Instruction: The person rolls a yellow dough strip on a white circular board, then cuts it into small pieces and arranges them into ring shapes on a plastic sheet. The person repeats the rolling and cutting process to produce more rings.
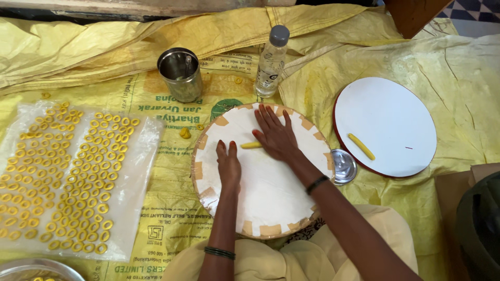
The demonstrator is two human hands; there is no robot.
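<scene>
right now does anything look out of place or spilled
Nothing is spilled. One small yellow dough lump lies alone on the sack, apart from the rings on the plastic sheet. The cup and bottle stand upright.

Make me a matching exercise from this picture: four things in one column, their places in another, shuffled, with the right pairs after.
Things:
1. steel cup
2. clear plastic bottle
3. yellow dough rings
4. yellow dough stick

Places:
A. on the plain white round board at the right
B. spread over the clear plastic sheet at the left
C. upright, just beyond the taped round board under the right hand
D. on the yellow sack, left of the bottle

Pairs: 1-D, 2-C, 3-B, 4-A
</scene>
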